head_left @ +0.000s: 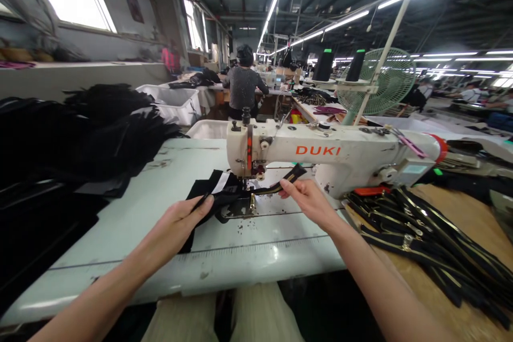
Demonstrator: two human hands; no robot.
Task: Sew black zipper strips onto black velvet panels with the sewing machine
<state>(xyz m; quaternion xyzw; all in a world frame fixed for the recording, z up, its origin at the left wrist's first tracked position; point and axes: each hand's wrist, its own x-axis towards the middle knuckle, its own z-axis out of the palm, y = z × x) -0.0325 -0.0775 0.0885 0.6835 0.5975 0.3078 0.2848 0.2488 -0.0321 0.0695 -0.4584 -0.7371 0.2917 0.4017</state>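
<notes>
A white sewing machine (320, 150) with orange lettering stands across the table in front of me. To the left of its needle, my left hand (192, 212) pinches the edge of a black fabric piece (204, 188) that has a pale strip on it. My right hand (302, 195), right of the needle, grips a black zipper (267, 189) with gold teeth between thumb and fingers. Zipper and fabric meet near the presser foot, where the exact overlap is hard to make out. A gold zipper pull (252, 201) hangs by the needle plate.
Black fabric pieces (80, 133) are heaped at the left. Several gold-toothed zippers (417, 230) lie on a brown board (449, 206) at the right. Behind the machine are black thread cones (323, 67), a green fan (395, 81), a white bin (172, 101) and a seated person (245, 83).
</notes>
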